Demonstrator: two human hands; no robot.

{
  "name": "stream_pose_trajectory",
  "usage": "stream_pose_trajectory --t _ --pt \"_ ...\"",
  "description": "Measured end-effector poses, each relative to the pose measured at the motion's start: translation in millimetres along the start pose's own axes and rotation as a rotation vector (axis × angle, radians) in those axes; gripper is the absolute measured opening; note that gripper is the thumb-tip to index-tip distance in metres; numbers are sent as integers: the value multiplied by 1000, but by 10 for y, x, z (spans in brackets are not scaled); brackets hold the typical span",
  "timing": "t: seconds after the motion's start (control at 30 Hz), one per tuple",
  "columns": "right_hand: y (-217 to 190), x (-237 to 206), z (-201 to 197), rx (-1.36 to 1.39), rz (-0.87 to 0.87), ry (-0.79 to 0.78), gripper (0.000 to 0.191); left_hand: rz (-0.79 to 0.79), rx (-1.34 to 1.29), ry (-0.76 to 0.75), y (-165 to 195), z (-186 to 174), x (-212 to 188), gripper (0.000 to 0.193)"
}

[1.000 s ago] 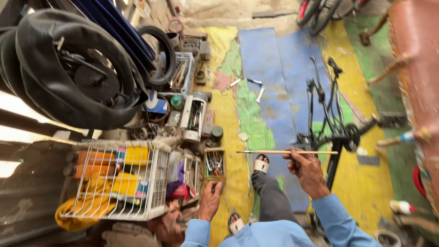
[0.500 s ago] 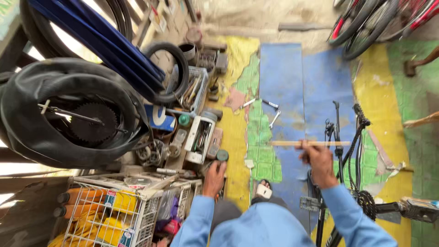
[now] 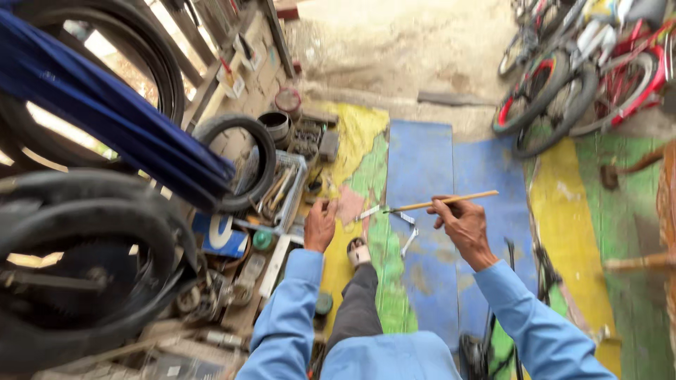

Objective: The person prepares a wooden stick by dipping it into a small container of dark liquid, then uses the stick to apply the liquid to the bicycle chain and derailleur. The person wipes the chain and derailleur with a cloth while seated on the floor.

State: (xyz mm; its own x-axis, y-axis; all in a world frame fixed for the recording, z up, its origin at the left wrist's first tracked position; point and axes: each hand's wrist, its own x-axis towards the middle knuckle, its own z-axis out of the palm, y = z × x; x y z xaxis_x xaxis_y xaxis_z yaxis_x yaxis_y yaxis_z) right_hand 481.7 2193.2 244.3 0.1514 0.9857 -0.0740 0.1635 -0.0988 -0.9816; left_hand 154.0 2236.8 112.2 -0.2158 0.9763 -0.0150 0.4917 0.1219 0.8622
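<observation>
My right hand (image 3: 461,224) grips a thin yellowish stick (image 3: 443,203), held level above the blue floor panel (image 3: 421,176). My left hand (image 3: 321,224) reaches toward the edge of a clutter of tools and parts, its fingers curled; whether it holds something small I cannot tell. Both arms wear light blue sleeves. A sandalled foot (image 3: 358,251) rests on the floor between the hands. Metal wrenches (image 3: 408,236) lie on the floor just below the stick.
Black tyres (image 3: 84,274) and a blue beam (image 3: 105,112) crowd the left. A wire tray of tools (image 3: 285,190) and round tins (image 3: 276,127) stand by the wall. Bicycles (image 3: 563,91) lean at the top right. A bicycle part (image 3: 542,267) lies by my right arm.
The view has swung forward, away from the white wire basket toward the doorway and bicycles. My left hand has moved from the parts pile to near the floor wrenches. The stick stays in my right hand.
</observation>
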Motion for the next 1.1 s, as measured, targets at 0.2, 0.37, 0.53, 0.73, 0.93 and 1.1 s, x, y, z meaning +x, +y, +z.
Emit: stream_pose_trajectory --t 0.2,0.37,0.53,0.73,0.93,1.1 --pt "-470 1950 938 -305 -152 -121 23 91 -217 92 478 273 1629 46" --pt "-624 3002 1584 -396 -165 -266 27 -65 -161 44 310 199 2271 53" --pt "-505 3460 2010 -422 -72 -379 29 -169 -125 42 -30 29 2531 54" --pt "-272 4217 2604 -453 -151 -594 33 -352 -125 243 -520 -113 2775 51" --pt "49 5135 3110 -577 -221 -846 32 -481 -109 496 -889 21 2974 55" --pt "408 6065 3230 -519 -294 -1068 32 -726 -209 773 -894 497 3220 57"
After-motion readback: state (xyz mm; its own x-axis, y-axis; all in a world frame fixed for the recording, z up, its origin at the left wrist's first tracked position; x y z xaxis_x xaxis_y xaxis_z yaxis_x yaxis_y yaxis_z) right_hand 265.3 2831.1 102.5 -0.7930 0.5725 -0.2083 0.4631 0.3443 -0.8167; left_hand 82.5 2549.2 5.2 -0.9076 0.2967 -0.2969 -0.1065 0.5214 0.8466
